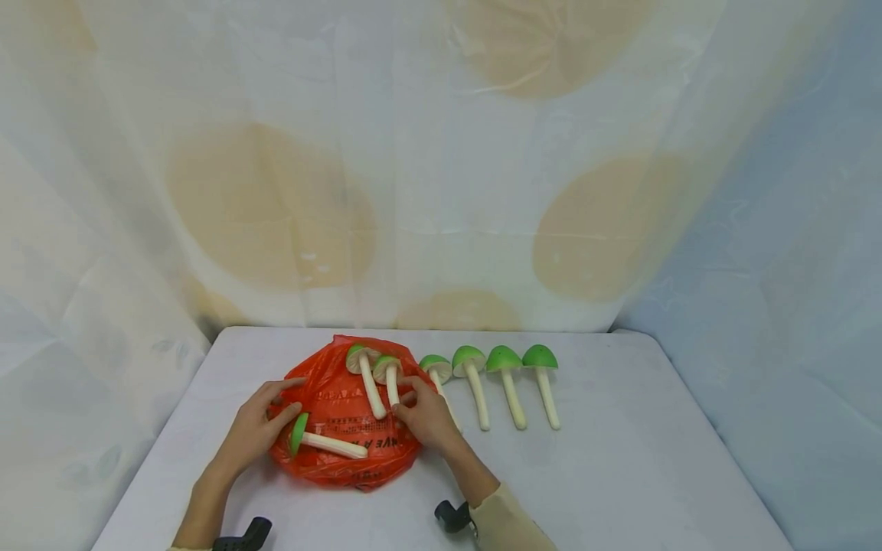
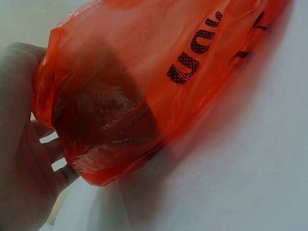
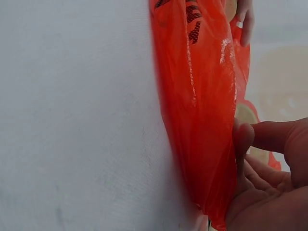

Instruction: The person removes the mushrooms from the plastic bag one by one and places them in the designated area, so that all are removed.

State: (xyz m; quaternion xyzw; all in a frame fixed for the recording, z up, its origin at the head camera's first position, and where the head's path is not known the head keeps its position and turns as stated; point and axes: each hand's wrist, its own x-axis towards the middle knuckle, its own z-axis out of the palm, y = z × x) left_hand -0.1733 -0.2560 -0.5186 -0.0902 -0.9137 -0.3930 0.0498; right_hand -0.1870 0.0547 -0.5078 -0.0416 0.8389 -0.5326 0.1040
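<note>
To do this bit well, I think it's best to lift the thin rim of the red bag (image 1: 338,402) from both sides at the same time, nice & slow, b/c a hard tug could rip it or make stuff roll off. A soft hold should be OK, w/ the rim wide apart. The bag sits on the white surface (image 1: 620,459), a bit left of the middle. Three green-top toys lie w/in its edges: a pair of mushrooms (image 1: 373,392) in the far right part, & a lone mushroom (image 1: 334,445) on its side, near left. A row of four mushrooms (image 1: 513,398) lies to the right of the bag, caps far, stems near. The left hand (image 1: 258,425) is half open, w/ thumb & first finger apart, & holds the bag's left edge; its thumb tip is right by the lone one's cap. The right hand (image 1: 426,412) is more bent & pinches the bag's right edge, v. close to a stem of the pair; can't tell if it touches that stem too.
</note>
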